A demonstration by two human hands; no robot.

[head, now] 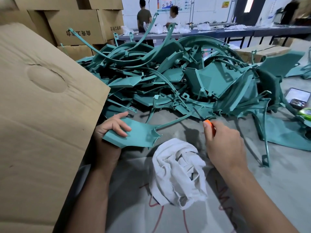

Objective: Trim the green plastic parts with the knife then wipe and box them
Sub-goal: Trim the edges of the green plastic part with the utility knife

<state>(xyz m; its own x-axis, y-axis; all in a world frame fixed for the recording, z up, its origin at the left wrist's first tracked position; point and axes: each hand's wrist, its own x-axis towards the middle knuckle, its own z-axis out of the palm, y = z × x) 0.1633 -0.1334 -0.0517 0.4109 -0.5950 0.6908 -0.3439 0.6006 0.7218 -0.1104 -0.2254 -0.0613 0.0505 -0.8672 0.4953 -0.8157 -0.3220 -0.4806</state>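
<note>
Your left hand [113, 126] gripping the flat end of a green part [134, 135], its thin arm reaching toward your right hand [223, 143], which clasps an orange-handled knife [208, 122], white rag [178, 172] between your wrists, cardboard box [42, 115] beside your left hand, pile of green parts [176, 76] beyond both

box flap [42, 115] left, cloth [178, 172] between the forearms, parts pile [176, 78] behind.
</note>
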